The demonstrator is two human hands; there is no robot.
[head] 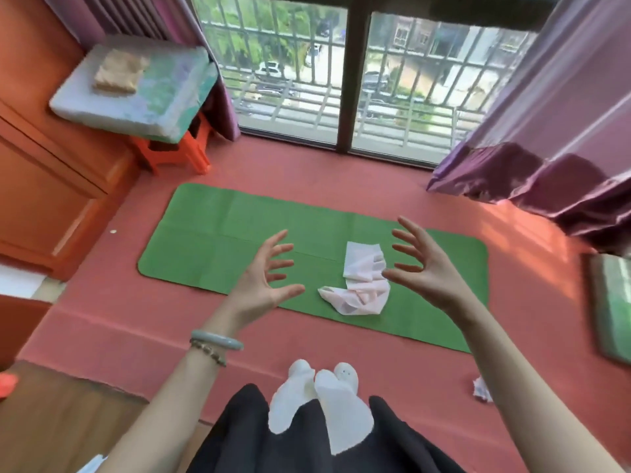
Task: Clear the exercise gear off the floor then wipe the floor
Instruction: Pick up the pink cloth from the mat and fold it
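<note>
A green exercise mat lies flat on the red floor in front of the window. A crumpled white and pale pink cloth rests on the mat near its front edge. My left hand hovers above the mat to the left of the cloth, fingers spread and empty. My right hand hovers to the right of the cloth, fingers also spread, holding nothing. Both palms face each other across the cloth.
An orange stool with a cushion and a folded beige cloth stands at back left beside an orange cabinet. Purple curtains hang at right. A green cushion lies at far right. A small crumpled paper lies near my white-socked feet.
</note>
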